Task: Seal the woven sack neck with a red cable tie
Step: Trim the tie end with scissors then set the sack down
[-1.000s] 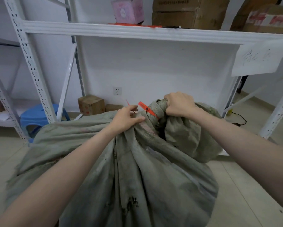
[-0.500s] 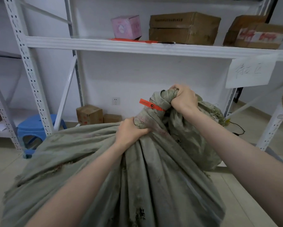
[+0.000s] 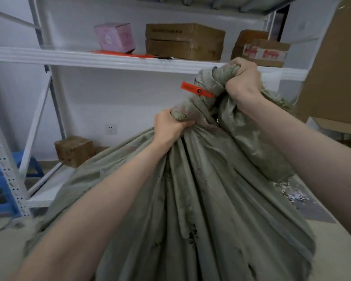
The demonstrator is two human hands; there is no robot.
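Fingers are mostly hidden. My left hand [image 3: 168,128] is curled tight round the cloth of the woven sack [image 3: 201,199] just under the sack neck [image 3: 197,104], and only its back and thumb show. My right hand [image 3: 243,82] is a fist on the bunched top of the cloth just above the neck, with its fingertips buried in the folds.

The red cable tie [image 3: 197,91] sits around the neck, between my two hands. Its flat tag sticks out to the left of the neck and has a dark dot on it. The band goes behind the cloth, so I cannot tell how tight it is.

Below the neck the sack hangs in long folds. Its bottom is cut off by the picture edge, and what is inside is hidden. Low down and left of the neck, things look blurry.

Behind the neck runs a white shelf [image 3: 89,57]. Its front edge passes right behind my right hand, but I cannot tell how near it is. Up and left of the neck, a pink box [image 3: 114,37] and brown boxes [image 3: 182,41] stand on it. Right of the neck is a big brown cardboard sheet [image 3: 332,78], near my right arm. Left of the neck there is open room in front of the white wall. It goes down to a small brown box [image 3: 74,150] and a blue stool [image 3: 0,175].
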